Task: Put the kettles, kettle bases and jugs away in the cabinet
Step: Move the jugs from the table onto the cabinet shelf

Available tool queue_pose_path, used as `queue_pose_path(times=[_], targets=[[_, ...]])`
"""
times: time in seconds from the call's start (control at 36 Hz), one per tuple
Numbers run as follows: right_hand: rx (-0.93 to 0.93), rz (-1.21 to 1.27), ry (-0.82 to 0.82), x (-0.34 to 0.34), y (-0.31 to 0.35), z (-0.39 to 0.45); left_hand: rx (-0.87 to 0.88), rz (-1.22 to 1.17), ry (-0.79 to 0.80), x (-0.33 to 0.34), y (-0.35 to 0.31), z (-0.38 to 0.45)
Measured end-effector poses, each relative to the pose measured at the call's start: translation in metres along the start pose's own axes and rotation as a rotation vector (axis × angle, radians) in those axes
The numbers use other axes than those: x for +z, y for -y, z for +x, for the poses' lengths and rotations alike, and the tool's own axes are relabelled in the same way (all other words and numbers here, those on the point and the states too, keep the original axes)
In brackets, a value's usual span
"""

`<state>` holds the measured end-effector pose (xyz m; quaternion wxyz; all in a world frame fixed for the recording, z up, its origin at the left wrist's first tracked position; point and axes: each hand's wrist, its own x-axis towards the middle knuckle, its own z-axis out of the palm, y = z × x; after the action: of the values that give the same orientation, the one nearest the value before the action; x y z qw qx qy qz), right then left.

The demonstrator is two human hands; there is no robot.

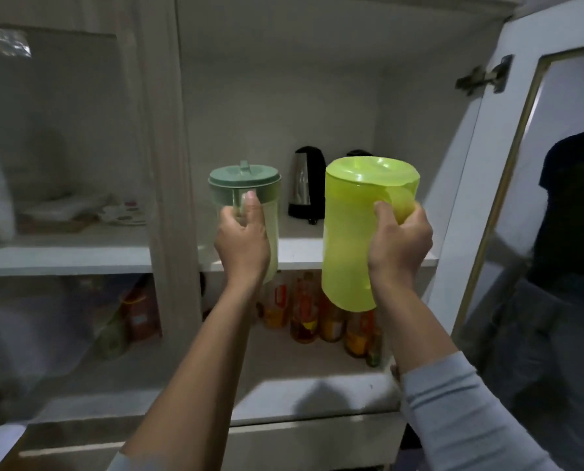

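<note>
Left hand [241,241] grips green-lidded jug [244,188], right hand [399,244] grips lime jug [355,229]; both before the steel kettle [306,185] — lime jug could knock it going in

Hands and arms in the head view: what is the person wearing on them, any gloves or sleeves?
No gloves: left hand and right hand are bare, forearms uncovered. The right arm has a light grey-blue ribbed sleeve pushed up toward the elbow. No watch or rings visible.
</note>
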<state>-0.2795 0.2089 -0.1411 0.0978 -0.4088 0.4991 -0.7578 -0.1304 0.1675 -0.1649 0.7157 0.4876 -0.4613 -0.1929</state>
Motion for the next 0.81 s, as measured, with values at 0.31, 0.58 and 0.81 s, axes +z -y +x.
queue_pose_path(times=[0.31,0.58,0.81], targets=[[-0.011,0.133,-0.057,0.096,-0.027,0.067,0.045,-0.006,0.000,0.052,0.036,0.111],[0.009,0.104,-0.024,0.191,-0.075,0.124,0.001,0.091,-0.105,0.095,0.088,0.203],[0.055,0.138,0.057,0.273,-0.118,0.175,-0.049,0.247,-0.264,0.132,0.133,0.278]])
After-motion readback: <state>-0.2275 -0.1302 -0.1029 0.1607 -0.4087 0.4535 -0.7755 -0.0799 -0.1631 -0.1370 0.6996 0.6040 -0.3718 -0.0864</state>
